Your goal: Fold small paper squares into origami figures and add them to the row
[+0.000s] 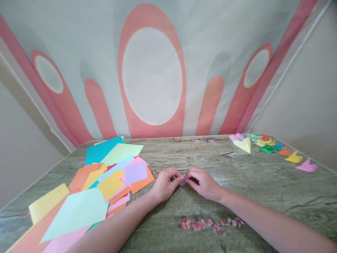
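Note:
A small piece of folded purple paper (183, 180) is pinched between my two hands above the middle of the table. My left hand (167, 183) grips its left side with thumb and forefinger. On the other side, the fingertips of my right hand (203, 182) close on the same paper. Its exact folds are mostly covered by my fingers. Closest to my left hand lie loose sheets of coloured paper, among them a purple square (136, 172) and an orange sheet (143, 181).
Many coloured sheets overlap on the left, including a pale green one (79, 207) and a teal one (101, 151). Several folded paper figures, such as a pink one (307, 166) and a yellow one (293, 157), line the right edge. A pale yellow folded paper (243, 144) lies near the back.

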`<state>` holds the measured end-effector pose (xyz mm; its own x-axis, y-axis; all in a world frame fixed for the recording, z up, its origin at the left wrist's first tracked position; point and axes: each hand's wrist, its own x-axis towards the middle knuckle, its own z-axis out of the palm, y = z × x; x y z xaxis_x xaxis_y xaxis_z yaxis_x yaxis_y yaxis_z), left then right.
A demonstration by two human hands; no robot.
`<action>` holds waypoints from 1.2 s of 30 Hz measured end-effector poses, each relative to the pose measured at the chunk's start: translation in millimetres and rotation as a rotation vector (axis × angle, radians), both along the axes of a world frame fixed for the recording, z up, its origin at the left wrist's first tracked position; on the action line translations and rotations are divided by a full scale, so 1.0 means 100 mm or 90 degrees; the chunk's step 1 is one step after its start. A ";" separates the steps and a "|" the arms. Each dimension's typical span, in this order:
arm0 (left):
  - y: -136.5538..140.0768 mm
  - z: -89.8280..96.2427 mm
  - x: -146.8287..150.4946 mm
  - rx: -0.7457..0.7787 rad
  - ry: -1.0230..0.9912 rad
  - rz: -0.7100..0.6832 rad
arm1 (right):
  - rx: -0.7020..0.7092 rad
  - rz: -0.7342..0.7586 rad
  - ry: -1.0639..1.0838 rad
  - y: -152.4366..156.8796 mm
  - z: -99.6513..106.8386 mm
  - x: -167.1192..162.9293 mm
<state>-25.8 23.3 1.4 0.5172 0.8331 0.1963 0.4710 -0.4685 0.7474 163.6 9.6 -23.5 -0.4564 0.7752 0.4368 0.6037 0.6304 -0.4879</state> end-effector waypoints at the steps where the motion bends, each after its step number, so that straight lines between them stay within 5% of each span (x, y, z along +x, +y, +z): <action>1: 0.00 0.00 0.00 0.001 -0.007 -0.003 | 0.002 -0.011 -0.007 -0.01 0.00 -0.01; 8: 0.06 -0.07 -0.01 0.043 -0.018 -0.006 | 0.018 -0.081 -0.042 0.00 -0.02 0.03; 25: 0.02 -0.04 -0.04 0.247 0.141 -0.008 | 0.252 -0.037 -0.133 -0.06 0.07 0.02; 36: 0.05 -0.09 -0.01 0.190 0.127 -0.046 | 0.199 -0.043 -0.144 0.01 -0.01 0.08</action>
